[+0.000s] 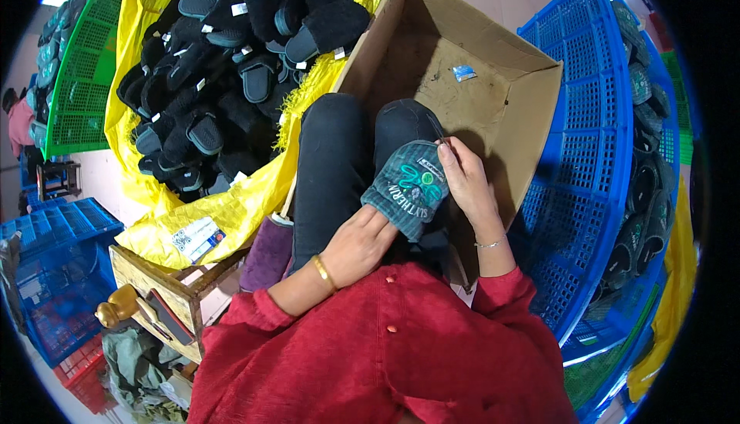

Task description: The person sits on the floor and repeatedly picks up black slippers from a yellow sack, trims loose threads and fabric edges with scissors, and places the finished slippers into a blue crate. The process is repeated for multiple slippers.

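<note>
A dark green corduroy slipper upper [406,194] with green and white embroidery lies over my lap. My left hand [359,245] reaches into its near opening; the fingertips are hidden inside, and the hand grips that end. At the far right edge, my right hand [465,180] pinches the rim between thumb and fingers. Something thin and dark shows at those fingertips, too small to name. Ahead and to the left, a heap of black fuzzy slippers [204,132] with grey soles and white tags fills a yellow woven sack [131,179].
An open cardboard box [532,116] stands beyond my knees with a small blue packet [463,73] inside. Blue plastic crates [570,193] with more slippers rise on the right. A wooden stool [166,289], a purple slipper [267,250] and a blue crate [65,270] are at left.
</note>
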### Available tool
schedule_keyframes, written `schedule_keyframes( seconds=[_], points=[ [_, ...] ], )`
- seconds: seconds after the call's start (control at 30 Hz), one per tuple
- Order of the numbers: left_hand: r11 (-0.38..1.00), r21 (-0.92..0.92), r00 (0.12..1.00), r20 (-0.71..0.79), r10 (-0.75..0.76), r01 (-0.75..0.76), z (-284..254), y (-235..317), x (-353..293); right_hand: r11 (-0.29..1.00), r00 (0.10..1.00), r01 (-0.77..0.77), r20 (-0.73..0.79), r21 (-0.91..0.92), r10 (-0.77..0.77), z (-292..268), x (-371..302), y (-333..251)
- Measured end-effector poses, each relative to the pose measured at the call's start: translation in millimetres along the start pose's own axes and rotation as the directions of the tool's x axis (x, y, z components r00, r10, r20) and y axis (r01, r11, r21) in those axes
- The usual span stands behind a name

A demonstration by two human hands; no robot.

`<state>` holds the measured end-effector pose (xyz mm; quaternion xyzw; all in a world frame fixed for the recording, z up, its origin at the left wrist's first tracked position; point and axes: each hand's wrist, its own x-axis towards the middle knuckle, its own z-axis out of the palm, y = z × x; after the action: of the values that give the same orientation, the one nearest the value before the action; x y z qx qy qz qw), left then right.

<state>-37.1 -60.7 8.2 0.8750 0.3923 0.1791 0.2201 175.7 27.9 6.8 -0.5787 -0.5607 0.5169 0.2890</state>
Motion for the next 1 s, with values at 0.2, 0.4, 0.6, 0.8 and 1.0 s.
schedule_keyframes(
  seconds=[0.2,0.4,0.6,0.8,1.0],
  points=[
    [0.997,-0.059,0.998,-0.027,0.05,-0.051,11.7,-8.7,56.7,0.996,0.995,0.067,-0.083,0.067,-0.061,4.2,3.6,13.1],
    [0.998,0.052,0.999,0.015,-0.033,0.032,21.9,-6.9,78.6,0.987,0.985,0.062,-0.169,0.15,-0.036,10.5,7.1,27.6],
    [0.99,-0.14,0.999,-0.029,-0.028,0.023,23.1,-21.7,64.3,0.989,0.981,0.012,-0.194,0.145,0.017,18.3,1.6,21.0],
    [0.976,-0.211,0.998,0.048,-0.05,0.059,15.2,-12.9,50.1,0.978,0.99,-0.063,-0.113,0.201,0.087,14.0,6.5,24.4],
    [0.999,-0.028,0.999,0.016,0.03,-0.03,15.1,-8.8,59.9,0.989,0.986,0.042,-0.169,0.143,-0.017,13.1,8.8,19.1]
  ],
)
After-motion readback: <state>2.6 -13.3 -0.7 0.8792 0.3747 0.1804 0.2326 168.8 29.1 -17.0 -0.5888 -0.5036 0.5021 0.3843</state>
